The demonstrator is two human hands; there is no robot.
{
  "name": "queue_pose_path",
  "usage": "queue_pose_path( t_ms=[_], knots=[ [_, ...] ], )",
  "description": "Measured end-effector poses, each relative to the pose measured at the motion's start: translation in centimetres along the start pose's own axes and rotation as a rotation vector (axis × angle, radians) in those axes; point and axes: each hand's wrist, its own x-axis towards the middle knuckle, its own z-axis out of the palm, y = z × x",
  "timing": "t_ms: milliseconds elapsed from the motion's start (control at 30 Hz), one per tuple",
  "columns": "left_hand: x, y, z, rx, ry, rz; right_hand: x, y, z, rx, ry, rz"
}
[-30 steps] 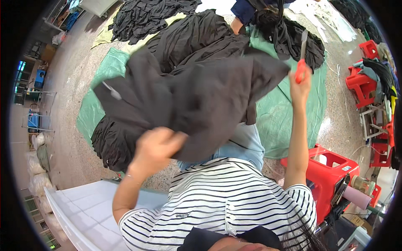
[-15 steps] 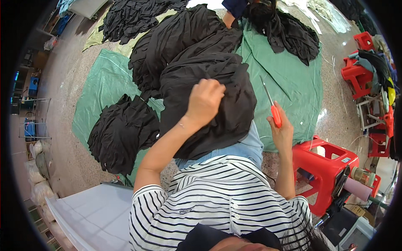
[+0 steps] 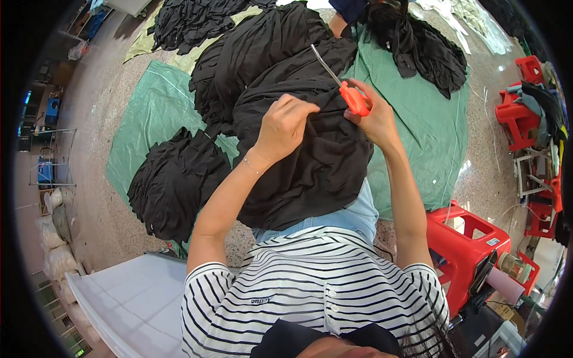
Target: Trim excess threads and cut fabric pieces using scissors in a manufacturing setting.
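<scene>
My right hand [image 3: 378, 120] grips a pair of scissors by its orange-red handles [image 3: 354, 100]. The long metal blades, pressed together, point up and to the left over the black cloth. A heap of soft black cloth [image 3: 286, 185] lies across my lap and spreads forward. My left hand [image 3: 282, 126] is closed above its middle, with thumb and forefinger pinched at the fabric. Exactly which fold it pinches is hard to make out. The scissors' handles are a short way to the right of my left hand.
Under the cloth lies a green sheet [image 3: 418, 143]. Another black pile [image 3: 176, 185] sits at left, with more at the far side. A co-worker's dark sleeve [image 3: 351, 8] reaches in at the top. A red stool [image 3: 459, 244] stands at my right, a white panel [image 3: 134, 298] at lower left.
My right hand has carried the scissors left and forward, from over the green sheet to above the black cloth. My left hand has shifted slightly and its forefinger now points right.
</scene>
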Motion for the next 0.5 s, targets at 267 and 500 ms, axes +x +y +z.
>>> queue_pose_path(
  t_ms=[267, 500],
  knots=[
    [-4.1, 0.0, 1.2, -0.112, 0.028, -0.147, -1.9, 2.3, -0.6, 0.393, -0.009, 0.127],
    [-2.4, 0.0, 0.5, -0.180, -0.118, -0.120, -2.4, 1.9, -5.1, -0.003, 0.540, -0.008]
  ],
)
